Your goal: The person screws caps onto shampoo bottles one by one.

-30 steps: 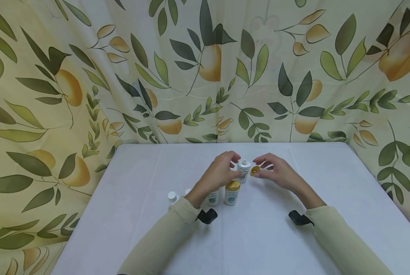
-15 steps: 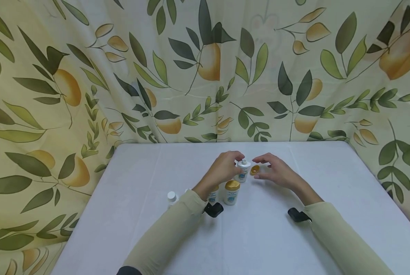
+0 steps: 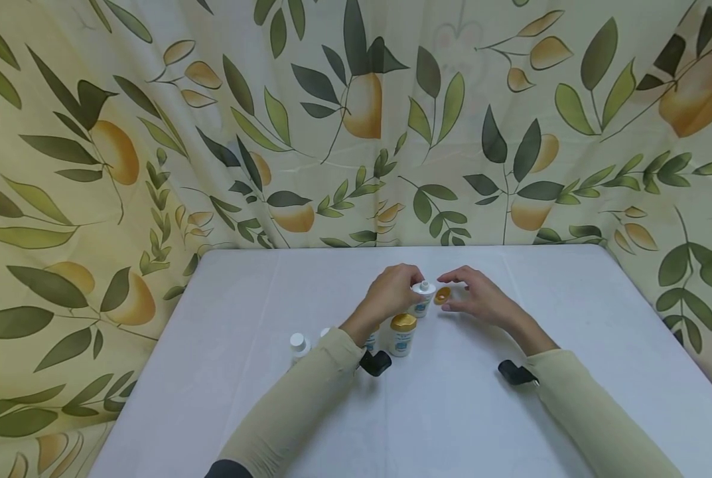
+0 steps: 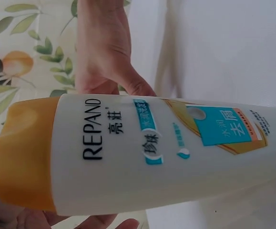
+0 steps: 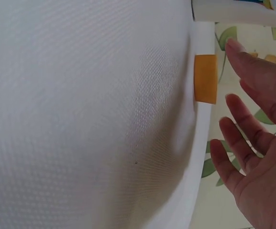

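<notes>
My left hand (image 3: 388, 295) holds an uncapped white shampoo bottle (image 3: 423, 307) by its upper left side, thumb in front. The bottle stands upright, its small white nozzle showing on top. A gold cap (image 3: 442, 296) lies on the table just right of it. Around that cap my right hand (image 3: 478, 299) hovers with relaxed, spread fingers; the right wrist view shows the cap (image 5: 205, 79) apart from the fingertips (image 5: 219, 145). Closer to me stands a gold-capped bottle (image 3: 402, 337), which fills the left wrist view and hides much of the left hand.
Another bottle (image 3: 370, 342) is partly hidden behind the left wrist. Farther left a white-capped bottle (image 3: 298, 344) stands beside the left sleeve. A white cloth covers the table (image 3: 463, 411). Behind its far edge hangs a leaf-and-fruit patterned curtain (image 3: 332, 186).
My left hand has shifted slightly right and closed in on the uncapped bottle. The right hand has barely moved. Bottles and cap stay in place.
</notes>
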Available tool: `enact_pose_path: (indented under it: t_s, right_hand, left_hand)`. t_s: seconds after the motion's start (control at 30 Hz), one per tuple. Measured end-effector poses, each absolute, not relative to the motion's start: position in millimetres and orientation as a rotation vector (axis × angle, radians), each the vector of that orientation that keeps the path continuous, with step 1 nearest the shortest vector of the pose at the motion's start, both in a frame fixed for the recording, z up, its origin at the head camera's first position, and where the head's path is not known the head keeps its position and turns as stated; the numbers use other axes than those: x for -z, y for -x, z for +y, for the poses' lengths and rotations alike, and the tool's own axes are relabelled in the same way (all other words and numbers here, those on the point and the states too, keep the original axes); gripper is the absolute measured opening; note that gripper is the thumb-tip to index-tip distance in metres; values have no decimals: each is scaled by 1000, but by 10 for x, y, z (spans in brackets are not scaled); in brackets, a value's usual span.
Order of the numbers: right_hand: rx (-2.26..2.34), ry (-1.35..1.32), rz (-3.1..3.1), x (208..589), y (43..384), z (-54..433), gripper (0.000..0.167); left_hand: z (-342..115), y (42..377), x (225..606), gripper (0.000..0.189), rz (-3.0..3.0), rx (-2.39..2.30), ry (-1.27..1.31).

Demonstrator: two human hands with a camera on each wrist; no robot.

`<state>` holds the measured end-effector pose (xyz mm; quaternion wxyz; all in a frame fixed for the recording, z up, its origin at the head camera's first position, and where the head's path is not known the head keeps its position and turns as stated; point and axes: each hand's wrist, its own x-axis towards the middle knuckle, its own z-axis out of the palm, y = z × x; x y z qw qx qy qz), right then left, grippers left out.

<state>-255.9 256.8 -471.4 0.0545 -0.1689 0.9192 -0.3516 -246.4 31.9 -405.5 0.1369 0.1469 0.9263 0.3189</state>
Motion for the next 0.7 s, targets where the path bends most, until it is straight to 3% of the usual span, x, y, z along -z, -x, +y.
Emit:
enact_pose_path:
  t_s: [0.7]
  right_hand:
    - [857, 560, 2872, 4730, 2645, 2517, 38]
  left_hand:
    - [-11, 2475, 3925, 25, 2679, -1149, -573]
